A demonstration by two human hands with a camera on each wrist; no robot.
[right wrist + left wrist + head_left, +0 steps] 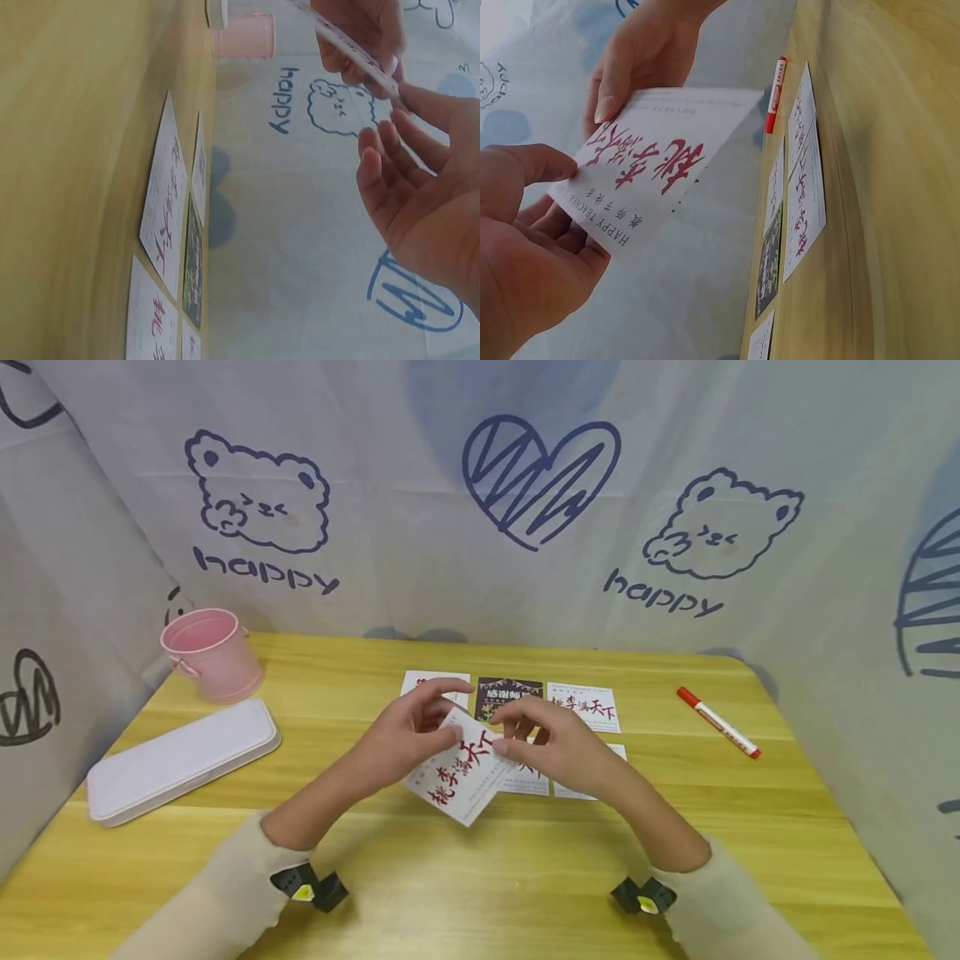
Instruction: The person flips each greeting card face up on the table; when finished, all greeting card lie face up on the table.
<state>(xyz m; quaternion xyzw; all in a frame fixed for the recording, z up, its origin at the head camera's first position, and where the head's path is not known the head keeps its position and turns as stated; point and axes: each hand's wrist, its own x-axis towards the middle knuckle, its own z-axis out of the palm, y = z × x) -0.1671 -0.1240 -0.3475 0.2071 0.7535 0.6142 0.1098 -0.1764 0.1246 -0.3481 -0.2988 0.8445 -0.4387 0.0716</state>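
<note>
My left hand (393,739) pinches a white card (465,768) by its upper edge, thumb on the printed face and fingers behind. Large red brush characters and small grey text cover that face. At the card's upper right corner, my right hand (555,739) pinches it too, thumb in front. In the left wrist view the card (652,150) is raised off the table, tilted, with both hands at one end. The right wrist view catches the card (352,49) nearly edge-on. Behind the hands lie a dark card (510,691) and several white cards, including one with red characters (583,706).
A pink bucket (217,656) stands at the back left, with a white case (183,760) in front of it. On the right lies a red and white marker (718,722). A printed curtain (420,568) hangs along the back edge of the wooden table (487,893).
</note>
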